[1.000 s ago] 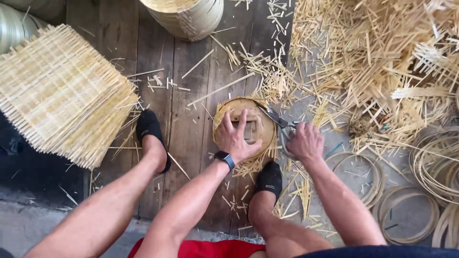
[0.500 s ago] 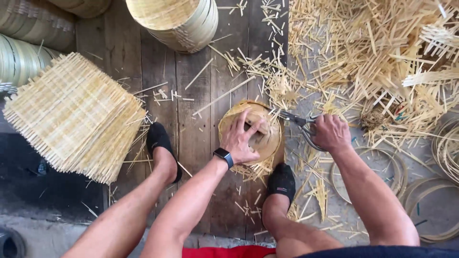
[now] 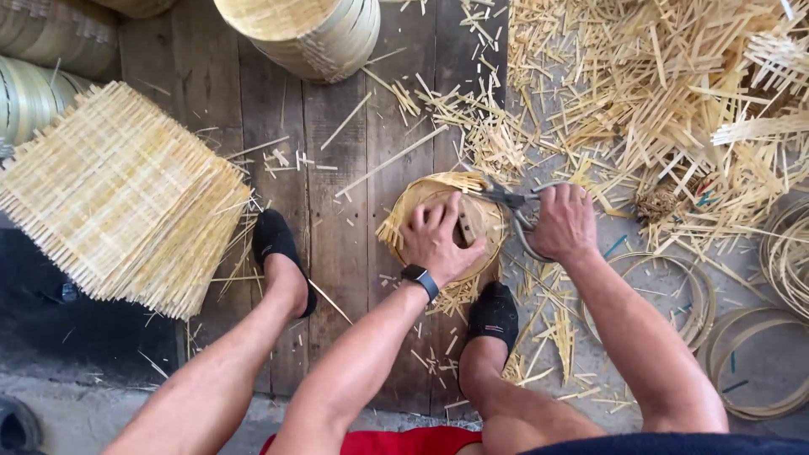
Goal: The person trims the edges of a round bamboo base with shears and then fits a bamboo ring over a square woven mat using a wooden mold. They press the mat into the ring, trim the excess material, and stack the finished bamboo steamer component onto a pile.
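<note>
Right now I am trimming: my left hand [image 3: 438, 240] presses flat, fingers spread, on the round woven bamboo tray [image 3: 445, 226] lying on the plank floor [image 3: 337, 219], while my right hand [image 3: 563, 223] is clamped on grey metal shears [image 3: 510, 202] at its rim. Next, I judge, the tray needs turning.

We press our left hand [image 3: 438, 236] flat on a round woven bamboo tray [image 3: 445, 221] on the plank floor [image 3: 337, 202], while our right hand [image 3: 565, 223] grips shears [image 3: 510, 202] at its rim, bamboo offcuts [image 3: 666, 93] heaped nearby.
</note>
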